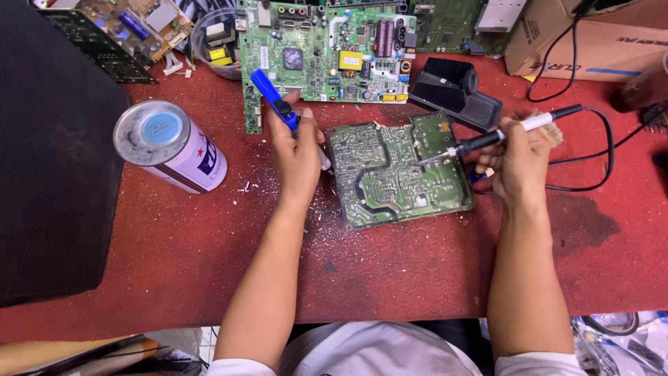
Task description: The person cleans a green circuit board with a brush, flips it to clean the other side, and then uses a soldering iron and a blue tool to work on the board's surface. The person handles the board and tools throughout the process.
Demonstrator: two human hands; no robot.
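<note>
Head view puts the green circuit board [398, 169] solder-side up on the red bench top [417, 278], lying between my two hands. I see pale traces, shiny solder dots and a slight tilt, its long edges skewed from the bench edge. At the board's 9 o'clock, my left hand [296, 154] is wrapped around a blue desoldering pump [275, 102], its white tip touching the board's left edge. At 3 o'clock, my right hand [513, 161] pinches a black soldering iron [487, 139], whose metal tip rests on the board's upper right area. At 12 o'clock lies a larger green board [327, 49]; at 1 o'clock, a black stand [456, 92]. Well off at 9 o'clock lies a spray can [170, 145] on its side.
</note>
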